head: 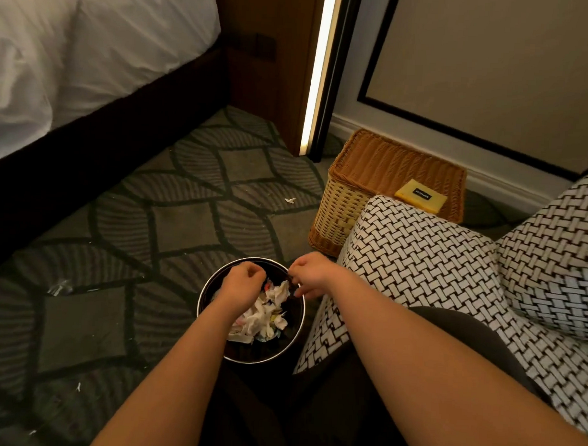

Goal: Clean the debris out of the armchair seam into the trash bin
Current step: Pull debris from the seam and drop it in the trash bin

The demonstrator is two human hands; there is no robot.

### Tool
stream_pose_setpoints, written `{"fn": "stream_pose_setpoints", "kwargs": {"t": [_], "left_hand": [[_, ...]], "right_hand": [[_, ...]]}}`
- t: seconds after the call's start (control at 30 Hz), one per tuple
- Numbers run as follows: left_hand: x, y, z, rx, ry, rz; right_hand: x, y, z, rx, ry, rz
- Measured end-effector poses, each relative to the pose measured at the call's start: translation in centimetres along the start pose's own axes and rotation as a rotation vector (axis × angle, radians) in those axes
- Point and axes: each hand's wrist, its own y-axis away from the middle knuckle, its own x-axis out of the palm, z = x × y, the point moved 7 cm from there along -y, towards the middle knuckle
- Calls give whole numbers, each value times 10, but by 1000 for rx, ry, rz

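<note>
Both hands are over the trash bin (209,286), lower middle of the frame. It's a round dark one with a thin shiny metal rim, sitting on the carpet (185,218) right up against the front of the armchair (419,262). The left hand (244,281) is curled into a loose fist above the opening. The right hand (312,274) is at the far right edge of the rim with its fingers bunched and pointing down. Honestly can't tell if either one is holding anything. Inside the bin is the debris (268,309): a crumpled heap of white tissue-looking paper with a few colourful wrapper bits. The armchair fills the right side, in a black-and-white basketweave fabric with a fat rounded arm. Behind it sits a boxy wicker basket (347,205) with a darker woven lid, and a flat yellow card (422,194) with a black label lies on top. The carpet is grey-green with leafy curves and diamond patches, plus a small white scrap (290,199) out in the open. Upper left is a bed (74,44) with rumpled white linen on a dark frame.
</note>
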Motion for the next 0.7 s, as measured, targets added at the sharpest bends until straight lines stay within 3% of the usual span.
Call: {"fn": "stream_pose_setpoints", "kwargs": {"t": [0.37, 0.7], "left_hand": [[28, 74, -119, 228, -7, 149], [114, 176, -210, 468, -260, 421]], "right_hand": [[-89, 94, 1, -181, 64, -138], [-166, 189, -82, -165, 36, -318]]}}
